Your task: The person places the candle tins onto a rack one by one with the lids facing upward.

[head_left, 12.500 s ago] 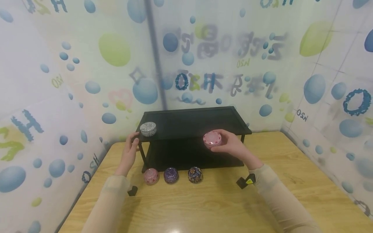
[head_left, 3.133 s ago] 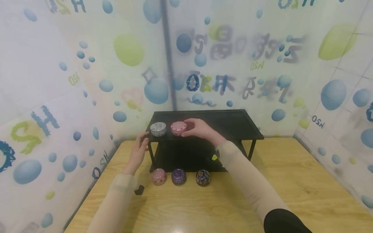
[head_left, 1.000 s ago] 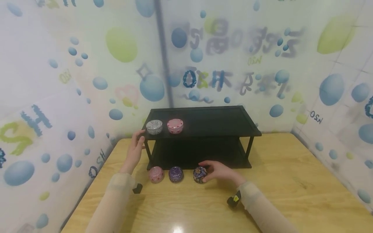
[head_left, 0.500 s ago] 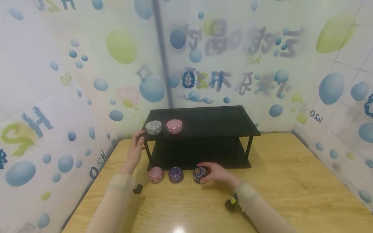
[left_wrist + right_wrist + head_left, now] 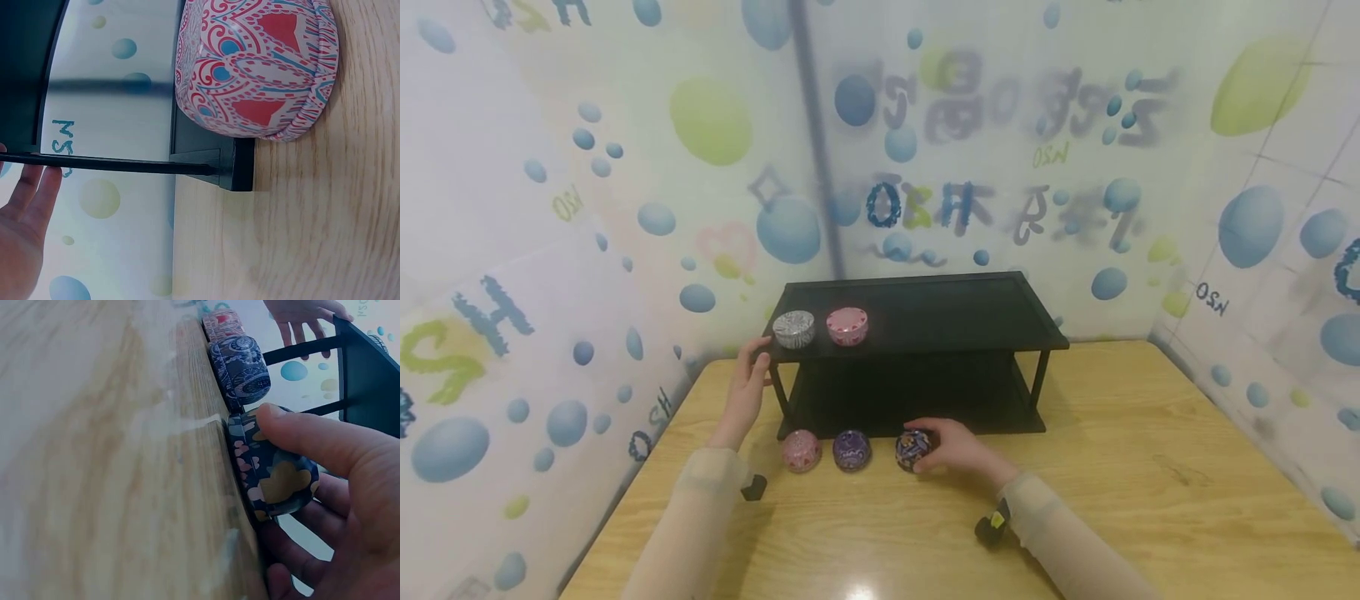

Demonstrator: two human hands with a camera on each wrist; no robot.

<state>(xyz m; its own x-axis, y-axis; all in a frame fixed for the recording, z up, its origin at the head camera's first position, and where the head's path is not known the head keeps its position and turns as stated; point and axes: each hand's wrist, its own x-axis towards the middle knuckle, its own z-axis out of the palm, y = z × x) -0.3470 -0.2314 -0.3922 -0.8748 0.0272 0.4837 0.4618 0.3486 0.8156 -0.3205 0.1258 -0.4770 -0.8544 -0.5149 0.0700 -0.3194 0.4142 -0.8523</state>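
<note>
My right hand [image 5: 962, 450] pinches a small round navy tin [image 5: 912, 451] with a floral pattern, thumb on the near side and fingers beyond. In the right wrist view this tin [image 5: 275, 478] is at the table surface. My left hand [image 5: 747, 396] holds the front left corner of a black two-tier shelf [image 5: 940, 312], its fingers by the leg in the left wrist view. On the top tier, a silver patterned tin [image 5: 794, 330] and a pink tin with hearts [image 5: 847, 327] stand side by side. A purple tin [image 5: 852, 451] and another pink tin [image 5: 801, 451] are left of the navy one.
The row of tins sits on the wooden table [image 5: 865, 533] along the front of the shelf's lower tier [image 5: 917, 396]. Behind the shelf hangs a white wall covering [image 5: 880, 167] with blue and green dots. Black wrist devices [image 5: 992, 527] are on both arms.
The right hand carried the pink heart tin onto the top tier beside the silver one, let go, and came down to the navy tin. My left hand has stayed at the shelf corner.
</note>
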